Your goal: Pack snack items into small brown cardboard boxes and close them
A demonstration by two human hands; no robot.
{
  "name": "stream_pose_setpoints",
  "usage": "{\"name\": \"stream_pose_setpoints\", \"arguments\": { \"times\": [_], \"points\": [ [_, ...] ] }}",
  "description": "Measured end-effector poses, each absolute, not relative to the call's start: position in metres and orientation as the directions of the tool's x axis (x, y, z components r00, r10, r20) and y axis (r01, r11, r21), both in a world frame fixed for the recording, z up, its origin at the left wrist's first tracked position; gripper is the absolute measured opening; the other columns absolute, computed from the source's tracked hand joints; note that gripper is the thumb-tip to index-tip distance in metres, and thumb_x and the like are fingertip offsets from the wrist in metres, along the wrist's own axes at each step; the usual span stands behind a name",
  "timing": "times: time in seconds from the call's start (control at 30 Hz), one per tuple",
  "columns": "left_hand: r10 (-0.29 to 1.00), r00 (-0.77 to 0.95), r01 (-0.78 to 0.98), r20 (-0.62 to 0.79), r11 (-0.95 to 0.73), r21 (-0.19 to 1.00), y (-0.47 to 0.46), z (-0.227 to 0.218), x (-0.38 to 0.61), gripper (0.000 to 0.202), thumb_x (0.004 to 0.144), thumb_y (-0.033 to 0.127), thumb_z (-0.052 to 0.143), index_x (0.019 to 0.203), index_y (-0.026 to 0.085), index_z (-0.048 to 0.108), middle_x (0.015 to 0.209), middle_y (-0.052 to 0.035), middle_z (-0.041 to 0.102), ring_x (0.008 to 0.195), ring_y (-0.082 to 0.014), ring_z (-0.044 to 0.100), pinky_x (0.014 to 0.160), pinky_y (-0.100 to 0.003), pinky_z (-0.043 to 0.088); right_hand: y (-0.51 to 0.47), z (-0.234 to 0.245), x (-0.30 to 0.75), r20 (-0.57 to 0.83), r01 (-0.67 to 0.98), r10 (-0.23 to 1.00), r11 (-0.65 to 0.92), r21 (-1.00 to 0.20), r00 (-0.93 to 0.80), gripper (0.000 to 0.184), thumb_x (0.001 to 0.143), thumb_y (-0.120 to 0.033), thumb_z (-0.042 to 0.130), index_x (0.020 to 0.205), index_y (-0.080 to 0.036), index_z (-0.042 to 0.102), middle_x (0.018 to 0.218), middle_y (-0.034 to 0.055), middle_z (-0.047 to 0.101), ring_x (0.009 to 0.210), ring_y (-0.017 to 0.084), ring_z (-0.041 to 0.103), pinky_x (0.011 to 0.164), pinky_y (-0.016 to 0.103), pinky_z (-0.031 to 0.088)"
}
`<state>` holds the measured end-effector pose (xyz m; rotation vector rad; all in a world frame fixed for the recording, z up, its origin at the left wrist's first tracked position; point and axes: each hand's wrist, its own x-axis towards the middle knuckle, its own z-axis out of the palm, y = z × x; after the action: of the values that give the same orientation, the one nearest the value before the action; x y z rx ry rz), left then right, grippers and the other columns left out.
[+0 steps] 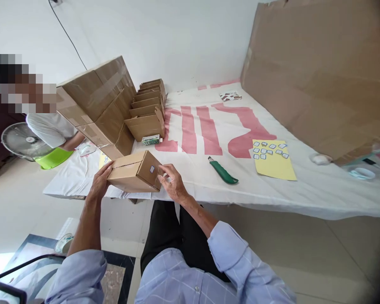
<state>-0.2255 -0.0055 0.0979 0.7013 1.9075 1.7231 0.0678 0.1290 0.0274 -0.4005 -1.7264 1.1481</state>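
A small brown cardboard box (129, 171) is tilted above the front edge of the table. A white label with a blue border (152, 169) is on its right end. My left hand (100, 179) grips the box's left end, its fingers partly hidden behind it. My right hand (173, 181) is at the right end, with thumb and fingers bent against the box beside the label. On the cloth to the right lies a green-handled utility knife (223, 170). Farther right, a yellow sheet (274, 169) carries several similar small labels.
Several open cardboard boxes (145, 120) stand in a row behind, with a small green carton (151, 139) in front. Large boxes stand at left (96, 101) and right (319, 80). A patterned packet (230, 96) lies on the white cloth (193, 181). Another person's sleeve (49, 128) shows at left.
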Motion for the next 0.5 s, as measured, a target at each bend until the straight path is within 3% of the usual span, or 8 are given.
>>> {"name": "stream_pose_setpoints", "arguments": {
  "times": [0.5],
  "points": [
    [0.645, -0.763, 0.028, -0.027, 0.075, 0.997, -0.006, 0.096, -0.226, 0.097, 0.054, 0.063, 0.099, 0.136, 0.016, 0.079, 0.131, -0.0138, 0.074, 0.090, -0.0195, 0.063, 0.065, -0.023, 0.049, 0.125, 0.042, 0.047, 0.575, -0.201, 0.708, 0.545, -0.814, -0.411, 0.030, 0.100, -0.023, 0.068, 0.129, -0.025, 0.076, 0.120, 0.0091, 0.067, 0.107, 0.023, 0.068, 0.098, 0.040, 0.061]
  ]
}}
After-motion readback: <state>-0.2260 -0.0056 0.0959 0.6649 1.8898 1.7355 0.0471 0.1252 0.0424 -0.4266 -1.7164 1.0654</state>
